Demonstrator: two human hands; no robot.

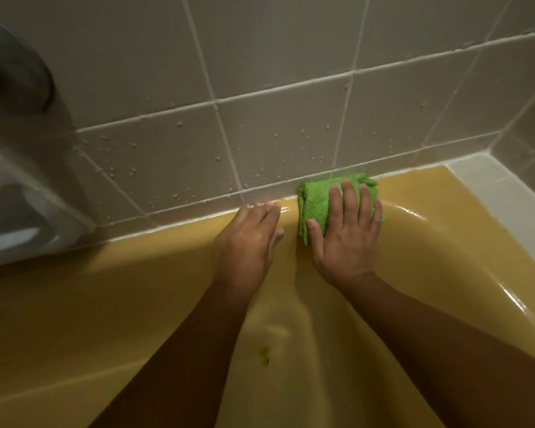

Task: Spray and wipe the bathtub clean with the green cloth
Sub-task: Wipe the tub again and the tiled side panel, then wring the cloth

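Right hand [346, 236] is flat on the green cloth [317, 199], fingers straight and spread, palm pressing the folded wad down, nothing curled round it. The cloth sits on the far rim of the mustard-yellow bathtub [136, 304], its top edge touching the white caulk line [198, 216] where tub meets the tiled wall [260, 134]. Just to the left of the cloth is the left hand [247, 239], also flat and released, fingers together, tips on the rim by the caulk, holding nothing. Above the cloth and off to its left, the grey tiles are speckled with water droplets [179, 122]. Far left of the cloth, a blurred metal fixture [13, 196] juts from the wall; what it is exactly I can't tell. Right of the cloth, a white ledge [491, 186] runs along the corner. Below the cloth, between the two forearms, a small dark greenish spot [263, 355] shows on the tub's surface, and wet glints shine along the curve to the cloth's right.
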